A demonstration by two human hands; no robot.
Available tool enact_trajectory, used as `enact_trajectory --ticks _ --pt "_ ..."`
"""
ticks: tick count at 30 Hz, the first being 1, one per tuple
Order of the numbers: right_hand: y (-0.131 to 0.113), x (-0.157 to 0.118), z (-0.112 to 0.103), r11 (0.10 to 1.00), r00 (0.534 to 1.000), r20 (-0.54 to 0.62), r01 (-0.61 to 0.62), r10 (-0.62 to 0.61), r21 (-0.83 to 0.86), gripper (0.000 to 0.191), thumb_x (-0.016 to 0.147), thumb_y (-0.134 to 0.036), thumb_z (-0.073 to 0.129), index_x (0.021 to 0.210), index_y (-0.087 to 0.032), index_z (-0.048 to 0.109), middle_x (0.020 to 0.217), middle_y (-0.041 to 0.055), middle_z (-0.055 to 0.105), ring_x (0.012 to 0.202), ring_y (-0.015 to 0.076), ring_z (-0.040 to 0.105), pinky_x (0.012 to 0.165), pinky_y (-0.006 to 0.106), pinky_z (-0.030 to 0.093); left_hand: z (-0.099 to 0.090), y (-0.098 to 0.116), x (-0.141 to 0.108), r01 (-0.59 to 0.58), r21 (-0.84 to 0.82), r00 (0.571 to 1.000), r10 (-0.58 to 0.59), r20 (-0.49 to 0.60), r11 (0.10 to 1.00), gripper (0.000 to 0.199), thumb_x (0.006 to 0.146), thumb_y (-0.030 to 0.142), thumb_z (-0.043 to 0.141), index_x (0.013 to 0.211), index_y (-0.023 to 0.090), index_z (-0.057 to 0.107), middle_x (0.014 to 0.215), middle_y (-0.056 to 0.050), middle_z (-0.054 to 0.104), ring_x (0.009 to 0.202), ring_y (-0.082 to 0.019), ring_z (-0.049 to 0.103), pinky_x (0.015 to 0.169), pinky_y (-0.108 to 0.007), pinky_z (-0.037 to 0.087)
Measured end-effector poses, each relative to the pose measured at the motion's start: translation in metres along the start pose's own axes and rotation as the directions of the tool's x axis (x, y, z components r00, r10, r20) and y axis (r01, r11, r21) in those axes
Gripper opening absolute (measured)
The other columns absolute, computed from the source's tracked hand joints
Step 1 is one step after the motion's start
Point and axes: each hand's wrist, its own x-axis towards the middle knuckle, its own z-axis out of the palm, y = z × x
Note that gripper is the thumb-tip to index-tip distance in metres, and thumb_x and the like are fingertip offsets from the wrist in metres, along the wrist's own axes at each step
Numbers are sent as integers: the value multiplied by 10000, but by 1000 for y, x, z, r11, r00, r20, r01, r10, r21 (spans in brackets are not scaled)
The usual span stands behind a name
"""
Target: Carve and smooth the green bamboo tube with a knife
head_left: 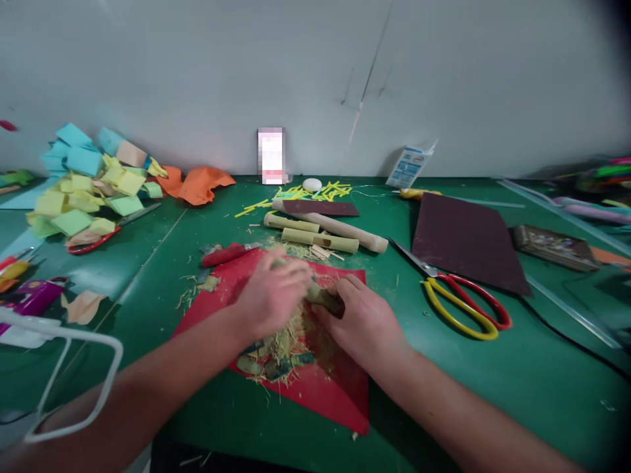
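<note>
Above a red sheet (340,387), my right hand (362,318) has its fingers wrapped round one end of a short greenish bamboo tube (320,297). My left hand (276,289), blurred by motion, is at the tube's other end with its fingers bent; what they grip is partly hidden. Pale shavings and dark green peelings (279,364) lie on the sheet beneath both hands. A red-handled knife (229,254) rests at the sheet's upper left edge. Behind the hands are two cut bamboo pieces (320,240) and a long pale stick (340,228).
Scissors (461,299) and a dark brown sheet (466,243) lie on the green table (552,387) at the right. Paper cubes (83,190) are heaped at the left. A phone (271,156) leans against the wall. A white frame (111,374) stands at lower left.
</note>
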Motion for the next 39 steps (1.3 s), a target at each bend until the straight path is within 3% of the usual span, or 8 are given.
enact_trajectory --ticks 2,7,12,18,23,29,33,39 --pt "0 0 0 1000 1000 1 6 -6 -7 103 774 -279 585 746 -200 524 792 30 573 708 170 537 604 287 362 1 2 0 -36 -11 999 37 34 999 270 930 150 403 1105 186 605 1186 -37 650 1182 -166 529 1104 -463 224" --pt "2 0 -1 1000 1000 4 -5 5 -11 123 783 -313 579 760 -198 542 783 28 579 722 172 547 616 285 364 -2 -9 -4 77 102 997 -74 -29 992 259 923 144 412 1064 187 625 1130 -45 676 1160 -211 546 1076 -527 212" --pt "3 0 -1 1000 1000 2 -3 3 -25 112 770 -286 589 740 -196 530 764 21 568 692 161 534 594 278 350 -1 4 -2 -64 -14 997 65 41 998 280 933 159 400 1127 185 599 1204 -47 640 1190 -178 524 1090 -462 233" --pt "1 0 -3 1000 999 31 -28 28 -11 143 790 -340 578 784 -198 554 804 26 591 721 170 549 604 281 356 -5 -15 -4 105 112 994 -103 -23 988 259 923 156 407 1035 185 639 1126 -50 678 1123 -209 570 1062 -520 246" --pt "1 0 -2 1000 1000 -1 -14 14 -1 92 777 -275 569 735 -200 534 771 20 580 677 153 538 575 271 341 4 14 3 -76 -4 996 76 51 997 284 922 166 390 1099 150 612 1189 -70 640 1210 -194 501 1100 -451 261" --pt "3 1 -2 997 997 8 -72 72 -4 165 748 -363 618 752 -210 555 772 18 613 690 163 553 574 275 338 -6 -15 -5 111 91 993 -108 -38 990 279 912 158 416 1061 195 649 1121 -57 680 1122 -217 572 1053 -507 281" --pt "3 0 -6 994 995 43 -92 95 -57 188 759 -390 602 772 -211 549 773 15 620 696 172 558 554 279 315 -6 -18 -4 90 110 996 -90 3 990 268 906 147 434 1081 165 637 1155 -77 662 1143 -218 556 1020 -467 329" --pt "1 -5 -16 992 990 107 -76 86 -97 131 783 -340 557 761 -211 552 790 17 619 665 159 547 530 278 283 -5 -19 -5 117 112 993 -113 -40 987 248 913 167 451 1076 185 637 1142 -52 673 1122 -219 565 1002 -470 334"
